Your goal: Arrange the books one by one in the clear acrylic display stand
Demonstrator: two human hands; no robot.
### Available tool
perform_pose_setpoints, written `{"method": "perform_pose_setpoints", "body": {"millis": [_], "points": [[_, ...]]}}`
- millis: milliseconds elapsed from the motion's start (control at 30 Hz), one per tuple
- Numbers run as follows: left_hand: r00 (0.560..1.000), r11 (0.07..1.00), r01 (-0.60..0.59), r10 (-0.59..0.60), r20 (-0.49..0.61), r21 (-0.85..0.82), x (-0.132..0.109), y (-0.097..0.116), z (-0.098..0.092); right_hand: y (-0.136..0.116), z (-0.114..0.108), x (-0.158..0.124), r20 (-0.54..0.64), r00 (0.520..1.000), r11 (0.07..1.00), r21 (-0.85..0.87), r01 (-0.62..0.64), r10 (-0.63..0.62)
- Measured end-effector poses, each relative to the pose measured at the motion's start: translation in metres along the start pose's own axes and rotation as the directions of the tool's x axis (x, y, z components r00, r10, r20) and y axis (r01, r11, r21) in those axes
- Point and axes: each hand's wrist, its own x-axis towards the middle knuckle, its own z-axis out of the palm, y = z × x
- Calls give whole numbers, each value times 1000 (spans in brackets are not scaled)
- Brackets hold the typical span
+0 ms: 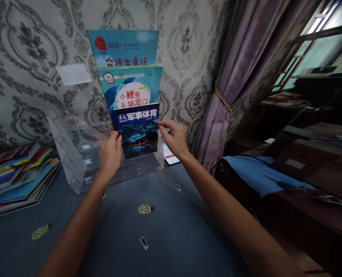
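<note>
A small dark-blue book (139,132) with white Chinese lettering stands upright at the front tier of a clear acrylic book rack (67,157). My left hand (111,151) grips its left edge, fingers closed. At the opposite edge, my right hand (173,136) pinches the cover's side between thumb and fingers. Behind it rises a teal book (130,86) with a white circle and red title. Farther back and higher is a blue book (125,48), its lower part covered by the teal one.
A pile of colourful books (18,173) lies left of the rack. A phone (170,154) with a lit screen rests behind the right side. Purple curtain (217,96) hangs at right; beyond it, scissors (312,194) lie by a blue cloth (251,175).
</note>
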Motion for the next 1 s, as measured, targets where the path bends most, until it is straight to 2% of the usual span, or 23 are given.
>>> {"method": "perform_pose_setpoints", "body": {"millis": [233, 367, 467, 700, 867, 1000], "points": [[999, 999, -39, 39, 31, 14, -2, 3, -2, 3, 0, 2, -38, 999, 1000, -25, -13, 12], [995, 991, -5, -8, 101, 130, -2, 7, -5, 0, -1, 2, -30, 999, 999, -48, -13, 12], [987, 978, 12, -45, 152, 210, -2, 10, -9, -4, -2, 0, 7, 1000, 995, -98, -19, 20], [987, 974, 79, -107, 119, 214, -3, 11, -10, -4, 2, -2, 136, 987, 943, -330, -31, 80], [983, 979, 57, -89, 159, 196, -3, 11, -10, -3, 3, -2, 252, 956, 917, -398, -41, 152], [985, 976, 31, -66, 159, 214, -2, 10, -11, -4, 3, -2, 274, 946, 906, -421, -45, 174]]}}
